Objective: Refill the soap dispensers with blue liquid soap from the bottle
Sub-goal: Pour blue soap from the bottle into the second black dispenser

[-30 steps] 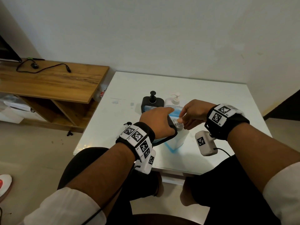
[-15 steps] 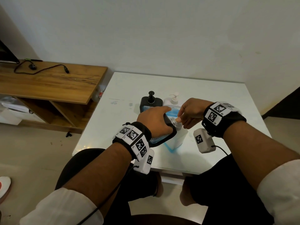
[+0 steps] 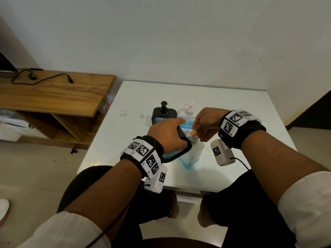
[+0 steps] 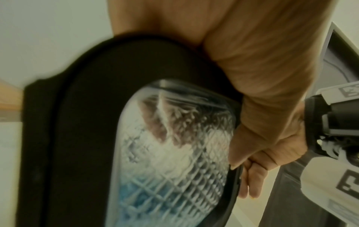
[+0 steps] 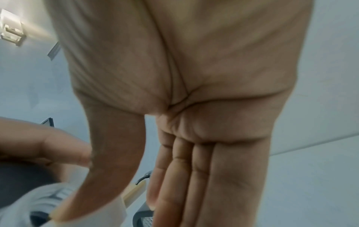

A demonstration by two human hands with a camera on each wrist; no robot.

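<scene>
On the white table (image 3: 232, 108), left fingers (image 3: 176, 121) clasp a black-framed, blue-tinted dispenser (image 4: 170, 153); right fingers (image 3: 194, 131) pinch its neck.

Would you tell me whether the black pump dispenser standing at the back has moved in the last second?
No. The black pump dispenser still stands directly left of the white pump dispenser on the table.
</scene>
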